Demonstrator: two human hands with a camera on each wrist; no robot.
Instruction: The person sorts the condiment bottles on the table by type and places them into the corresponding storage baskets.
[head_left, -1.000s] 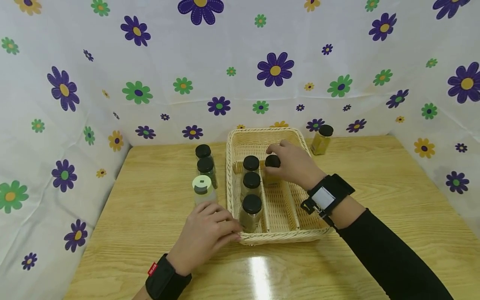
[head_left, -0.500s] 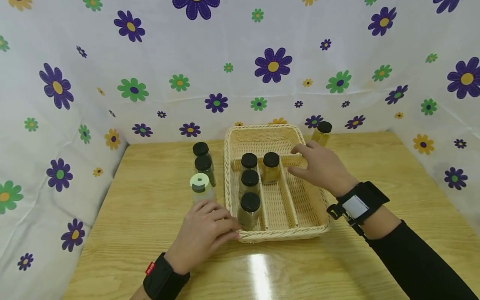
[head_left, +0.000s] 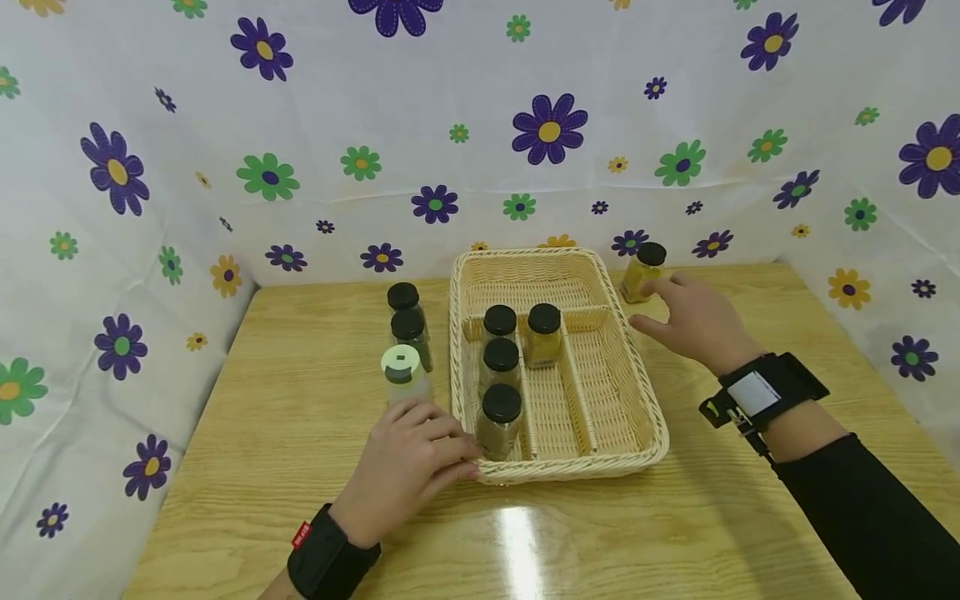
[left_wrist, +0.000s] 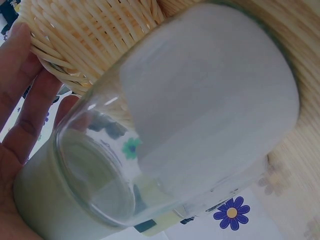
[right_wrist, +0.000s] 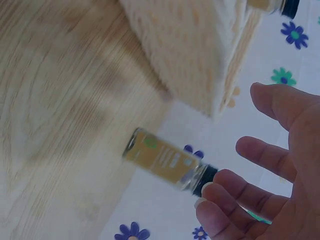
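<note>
My right hand is beside the basket's right rim, thumb and fingers spread. Just beyond its fingertips stands a spice jar with yellowish contents and a black lid; in the right wrist view the fingertips overlap that lid. My left hand touches the near left corner of the wicker basket, fingers extended along the rim. Close below its palm, the left wrist view shows a glass jar of white contents with a pale green lid, hidden under the hand in the head view. A yellowish jar stands in the basket's middle compartment.
Several black-lidded jars stand in the basket's left compartment. Left of the basket, two black-lidded jars and a pale-lidded jar form a row on the wooden table. A flowered cloth hangs behind.
My right hand has let go of the yellowish jar in the middle compartment and moved right, over the basket's rim, to the jar at the back right. My left hand has stayed at the corner.
</note>
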